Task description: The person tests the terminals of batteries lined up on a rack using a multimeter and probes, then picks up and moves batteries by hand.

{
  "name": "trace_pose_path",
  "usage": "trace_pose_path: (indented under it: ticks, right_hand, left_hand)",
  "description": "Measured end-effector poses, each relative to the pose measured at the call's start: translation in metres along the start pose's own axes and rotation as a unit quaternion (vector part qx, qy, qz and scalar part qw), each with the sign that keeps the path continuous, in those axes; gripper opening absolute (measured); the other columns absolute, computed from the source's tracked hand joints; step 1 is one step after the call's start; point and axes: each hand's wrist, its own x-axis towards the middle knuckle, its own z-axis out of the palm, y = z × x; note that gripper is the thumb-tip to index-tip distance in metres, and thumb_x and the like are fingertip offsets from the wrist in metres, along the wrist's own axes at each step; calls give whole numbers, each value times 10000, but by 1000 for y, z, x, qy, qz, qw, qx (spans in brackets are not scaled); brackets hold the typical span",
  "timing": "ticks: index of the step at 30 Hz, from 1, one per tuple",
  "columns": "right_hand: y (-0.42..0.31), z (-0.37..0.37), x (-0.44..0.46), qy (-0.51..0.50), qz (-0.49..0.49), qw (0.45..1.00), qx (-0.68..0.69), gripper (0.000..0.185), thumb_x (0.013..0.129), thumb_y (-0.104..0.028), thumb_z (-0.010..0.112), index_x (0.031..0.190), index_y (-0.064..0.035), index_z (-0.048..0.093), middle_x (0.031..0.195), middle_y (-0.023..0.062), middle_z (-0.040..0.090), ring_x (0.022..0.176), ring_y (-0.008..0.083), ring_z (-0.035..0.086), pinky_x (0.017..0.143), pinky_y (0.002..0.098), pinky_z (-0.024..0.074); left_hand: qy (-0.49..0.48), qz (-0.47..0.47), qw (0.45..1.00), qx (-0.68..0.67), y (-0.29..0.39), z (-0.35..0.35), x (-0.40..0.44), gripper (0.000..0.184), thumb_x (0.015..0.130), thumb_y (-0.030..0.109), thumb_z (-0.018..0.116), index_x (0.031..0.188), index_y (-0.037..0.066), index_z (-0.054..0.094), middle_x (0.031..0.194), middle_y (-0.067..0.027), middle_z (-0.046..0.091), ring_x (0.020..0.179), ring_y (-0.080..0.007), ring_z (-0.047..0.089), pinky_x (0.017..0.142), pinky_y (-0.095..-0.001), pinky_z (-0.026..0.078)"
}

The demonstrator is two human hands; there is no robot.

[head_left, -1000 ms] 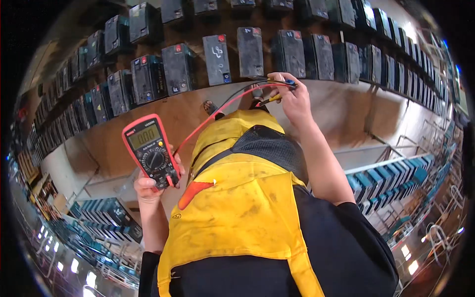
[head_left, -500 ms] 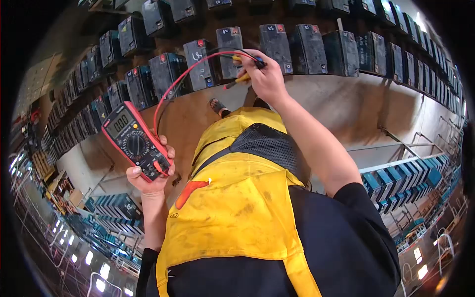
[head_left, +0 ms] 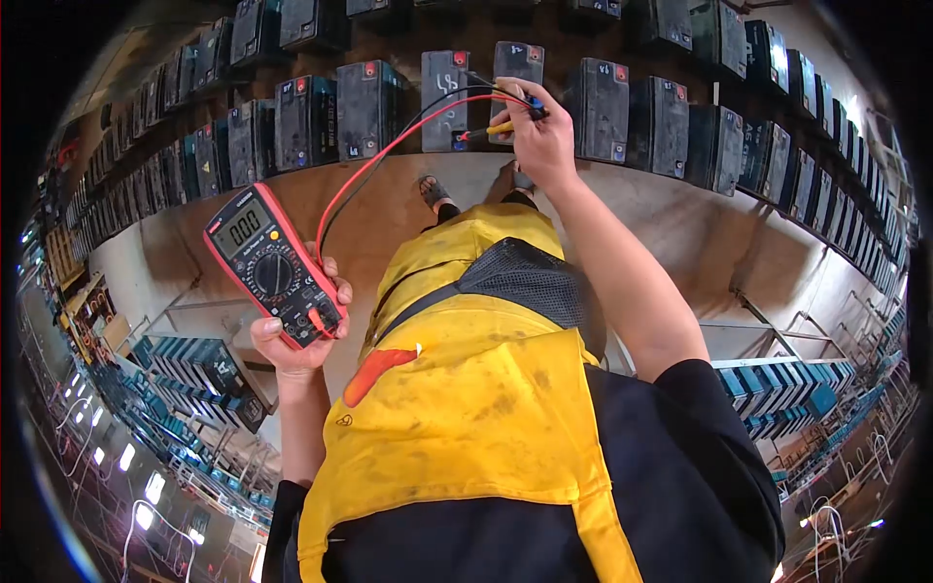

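My left hand point(head_left: 296, 352) is wrapped round the lower end of a red and black multimeter point(head_left: 273, 264), whose display shows zeros. My right hand point(head_left: 542, 141) grips a pair of test probes point(head_left: 501, 127) above the row of batteries. One probe, with a yellow grip, points left toward the blue terminal of a grey battery point(head_left: 445, 97); the other points up toward its red terminal. Whether the tips touch metal I cannot tell. A red lead point(head_left: 389, 148) and a black lead arch between meter and probes.
Rows of dark batteries point(head_left: 604, 109) run across the top and curve down both sides. Racks of teal-sided batteries point(head_left: 782, 389) stand lower right and lower left. My sandalled feet are on the brown floor point(head_left: 389, 209) below the front row. I wear a yellow apron point(head_left: 457, 418).
The battery rows have shifted right in view. My right hand has brought the probes over the marked grey battery, and the probes are spread apart. The multimeter stays in my left hand.
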Motion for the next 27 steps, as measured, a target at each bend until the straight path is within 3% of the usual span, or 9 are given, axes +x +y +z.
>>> trace_pose_path:
  ticks: [8,13,19,22,23,24,27]
  right_hand:
    - [-14,10,10,29,45,997,-50,272,1132,-265,702,1315,-77,772,1053,83,815,804,146,794,647,297,622]
    - [-11,13,21,21,50,997,-53,284,1143,-243,686,1328,-41,760,1084,124,818,749,130,735,685,298,602]
    - [-2,14,26,27,42,998,-47,280,1134,-221,699,1343,-43,754,1095,88,826,739,141,760,600,282,560]
    - [4,15,28,34,40,997,-59,266,1145,-193,666,1350,-51,756,1124,74,835,734,139,773,582,270,540]
    - [-6,16,26,34,65,995,-72,257,1145,-115,622,1347,-42,762,1151,74,833,730,136,747,621,275,582]
    - [-3,16,28,32,59,995,-71,255,1149,-182,648,1333,-52,767,1142,84,839,732,128,769,580,263,537]
    - [-9,16,27,25,46,994,-93,255,1144,-178,657,1337,-50,764,1144,85,838,733,128,766,584,259,544]
  left_hand:
    - [-5,-16,1000,-17,11,-17,-1,1044,711,333,787,1638,17,425,1376,-213,590,1190,-425,663,713,-484,719]
    - [-27,-36,999,-25,15,-26,0,1044,732,306,791,1656,25,393,1405,-221,568,1200,-430,653,753,-511,712]
    - [-52,-46,997,-27,16,-31,3,1039,759,320,818,1644,-21,395,1420,-251,580,1216,-450,668,758,-498,699]
    - [-64,-29,997,-34,15,-33,5,1019,773,322,787,1636,-51,394,1379,-283,595,1178,-486,699,737,-513,705]
    - [-68,-26,996,-45,14,-33,7,1027,764,323,777,1636,-58,390,1351,-294,600,1152,-489,708,712,-519,712]
    - [-73,-25,996,-46,14,-33,7,1028,760,320,776,1634,-59,391,1346,-294,600,1152,-488,708,705,-518,713]
    - [-81,-27,995,-53,14,-34,10,1023,743,311,775,1623,-60,407,1325,-286,602,1143,-480,710,670,-506,716]
